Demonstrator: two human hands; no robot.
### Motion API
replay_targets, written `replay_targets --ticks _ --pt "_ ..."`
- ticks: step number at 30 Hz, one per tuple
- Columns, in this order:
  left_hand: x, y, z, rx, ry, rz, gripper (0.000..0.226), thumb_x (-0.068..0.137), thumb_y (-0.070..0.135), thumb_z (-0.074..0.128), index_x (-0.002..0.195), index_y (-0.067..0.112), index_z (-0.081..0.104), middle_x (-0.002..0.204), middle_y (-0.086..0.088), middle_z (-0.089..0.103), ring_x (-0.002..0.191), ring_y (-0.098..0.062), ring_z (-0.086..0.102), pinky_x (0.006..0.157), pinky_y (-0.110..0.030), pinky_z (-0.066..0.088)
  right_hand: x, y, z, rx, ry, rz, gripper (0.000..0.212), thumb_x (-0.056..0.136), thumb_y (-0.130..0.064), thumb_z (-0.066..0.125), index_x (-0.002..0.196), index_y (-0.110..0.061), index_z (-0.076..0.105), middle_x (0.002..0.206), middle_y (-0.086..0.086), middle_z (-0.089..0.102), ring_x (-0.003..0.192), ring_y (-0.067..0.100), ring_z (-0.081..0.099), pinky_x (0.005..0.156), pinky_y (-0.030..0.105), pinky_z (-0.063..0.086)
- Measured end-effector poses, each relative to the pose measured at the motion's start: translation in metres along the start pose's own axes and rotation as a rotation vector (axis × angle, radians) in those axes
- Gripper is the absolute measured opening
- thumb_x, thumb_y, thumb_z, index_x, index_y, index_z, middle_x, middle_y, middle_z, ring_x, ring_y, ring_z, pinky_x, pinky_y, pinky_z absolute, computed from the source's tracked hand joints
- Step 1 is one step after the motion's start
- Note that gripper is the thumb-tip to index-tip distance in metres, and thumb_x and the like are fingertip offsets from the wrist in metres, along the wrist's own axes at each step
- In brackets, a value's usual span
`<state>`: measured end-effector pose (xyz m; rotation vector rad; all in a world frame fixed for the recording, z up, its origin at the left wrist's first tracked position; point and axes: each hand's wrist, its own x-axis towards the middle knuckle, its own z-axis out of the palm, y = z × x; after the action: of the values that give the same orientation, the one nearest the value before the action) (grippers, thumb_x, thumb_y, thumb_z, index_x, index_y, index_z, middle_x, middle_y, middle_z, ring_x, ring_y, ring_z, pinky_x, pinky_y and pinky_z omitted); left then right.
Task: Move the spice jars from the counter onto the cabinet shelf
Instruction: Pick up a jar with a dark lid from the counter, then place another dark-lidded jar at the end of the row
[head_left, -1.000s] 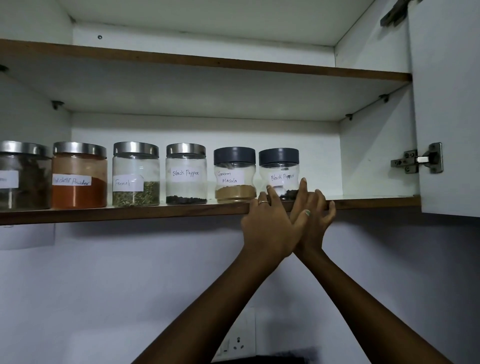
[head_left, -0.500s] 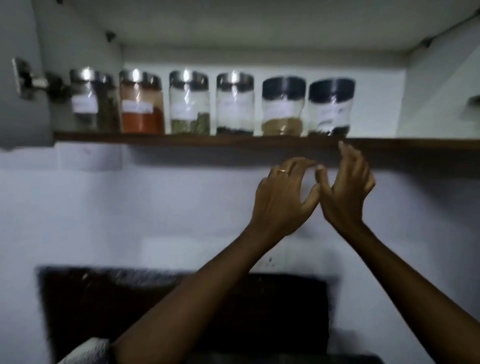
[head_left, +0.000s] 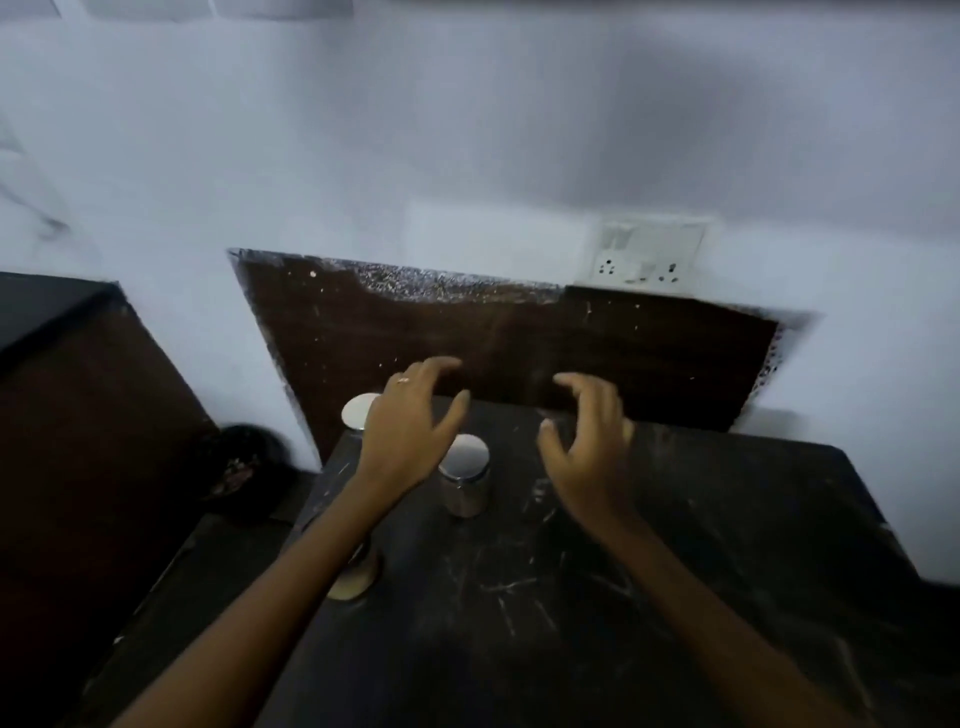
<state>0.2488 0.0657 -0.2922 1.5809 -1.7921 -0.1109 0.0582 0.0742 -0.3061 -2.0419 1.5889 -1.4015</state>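
Note:
Three spice jars with shiny steel lids stand on the dark counter (head_left: 649, 597). One jar (head_left: 465, 480) stands in the middle, between my two hands. A second jar (head_left: 357, 411) sits further back, partly behind my left hand. The third jar (head_left: 357, 574) is mostly hidden under my left forearm. My left hand (head_left: 408, 431) hovers above the counter with fingers spread and loosely curved, holding nothing. My right hand (head_left: 589, 447) hovers to the right of the middle jar, fingers also spread and empty. The cabinet shelf is out of view.
A dark brown backsplash panel (head_left: 519, 348) stands behind the counter. A white wall socket (head_left: 647, 254) is above it at the right. A dark brown block (head_left: 78, 415) rises at the left, with a dark bowl-like object (head_left: 241, 462) in the gap beside the counter.
The view has dropped from the cabinet shelf to the counter. Both hands came down from the shelf edge, moved apart, and now hover over the jars on the counter.

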Motion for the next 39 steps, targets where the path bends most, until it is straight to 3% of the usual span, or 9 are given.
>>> replay_targets --ticks 8,12,16,19,23,29,33,37,39 --pt "-0.083 -0.148 -0.019 -0.151 -0.24 -0.38 0.046 0.094 0.05 0.042 0.13 0.023 0.049 0.13 -0.001 0.056 0.12 -0.019 0.051 0.099 -0.036 0.041 -0.092 -0.025 0.128 0.023 -0.382 0.262 0.048 0.076 -0.01 0.064 0.122 -0.013 0.051 0.123 0.004 0.054 0.114 0.023 0.052 0.094 0.045 0.042" --pt "-0.122 -0.2 -0.017 -0.472 -0.349 -0.515 0.042 0.1 0.023 0.038 0.141 0.017 0.036 0.141 0.0 0.046 0.129 -0.015 0.045 0.103 -0.025 0.033 -0.122 -0.03 0.176 0.131 -0.666 0.532 0.063 0.08 -0.013 0.064 0.137 -0.022 0.039 0.137 0.002 0.044 0.125 0.021 0.046 0.103 0.042 0.041" --pt "-0.154 -0.234 -0.011 -0.564 -0.558 -0.568 0.071 0.087 -0.002 0.056 0.146 0.021 0.025 0.147 -0.002 0.04 0.132 -0.015 0.041 0.111 -0.036 0.033 -0.14 -0.039 0.209 0.287 -0.796 0.706 0.081 0.077 0.0 0.064 0.146 -0.017 0.026 0.149 0.01 0.032 0.136 0.026 0.036 0.111 0.04 0.035" --pt "-0.162 -0.241 0.001 -0.547 -0.619 -0.562 0.087 0.073 -0.007 0.07 0.141 0.025 0.027 0.139 0.002 0.044 0.128 -0.013 0.044 0.108 -0.031 0.037 -0.145 -0.042 0.224 0.358 -0.797 0.715 0.089 0.071 0.01 0.065 0.147 -0.011 0.023 0.15 0.009 0.032 0.139 0.019 0.031 0.114 0.032 0.03" --pt "-0.162 -0.23 0.016 -0.612 -0.504 -0.629 0.089 0.064 0.009 0.086 0.133 0.027 0.033 0.123 0.015 0.05 0.108 0.007 0.05 0.082 0.0 0.04 -0.148 -0.041 0.235 0.29 -0.853 0.696 0.094 0.071 0.012 0.058 0.149 -0.011 0.012 0.154 0.011 0.025 0.143 0.023 0.024 0.117 0.038 0.023" --pt "-0.145 -0.214 0.017 -0.59 -0.369 -0.633 0.082 0.058 0.022 0.089 0.121 0.039 0.04 0.11 0.024 0.054 0.095 0.018 0.051 0.078 -0.007 0.041 -0.123 -0.036 0.218 0.197 -0.893 0.693 0.091 0.07 0.005 0.045 0.149 -0.03 0.016 0.154 0.004 0.029 0.143 0.024 0.026 0.117 0.042 0.024" --pt "-0.11 -0.187 0.002 -0.665 -0.305 -0.504 0.079 0.065 0.023 0.084 0.128 0.037 0.039 0.122 0.018 0.052 0.111 0.002 0.051 0.093 -0.021 0.042 -0.081 -0.043 0.188 0.242 -0.762 0.624 0.082 0.074 0.009 0.042 0.146 -0.029 0.028 0.148 0.007 0.038 0.139 0.023 0.032 0.116 0.043 0.027" --pt "-0.059 -0.144 -0.024 -0.698 -0.243 -0.37 0.066 0.063 0.044 0.081 0.112 0.062 0.041 0.109 0.037 0.055 0.104 0.016 0.052 0.081 -0.012 0.04 -0.03 -0.063 0.142 0.307 -0.63 0.527 0.061 0.092 -0.003 0.045 0.144 -0.032 0.031 0.14 0.006 0.04 0.125 0.013 0.041 0.1 0.024 0.034" --pt "-0.031 -0.118 -0.037 -0.74 -0.193 -0.302 0.063 0.061 0.05 0.082 0.112 0.059 0.046 0.109 0.034 0.059 0.103 0.012 0.056 0.077 -0.012 0.047 -0.005 -0.075 0.113 0.344 -0.534 0.488 0.058 0.094 -0.005 0.044 0.143 -0.032 0.033 0.129 0.003 0.043 0.114 0.006 0.045 0.091 0.018 0.039"
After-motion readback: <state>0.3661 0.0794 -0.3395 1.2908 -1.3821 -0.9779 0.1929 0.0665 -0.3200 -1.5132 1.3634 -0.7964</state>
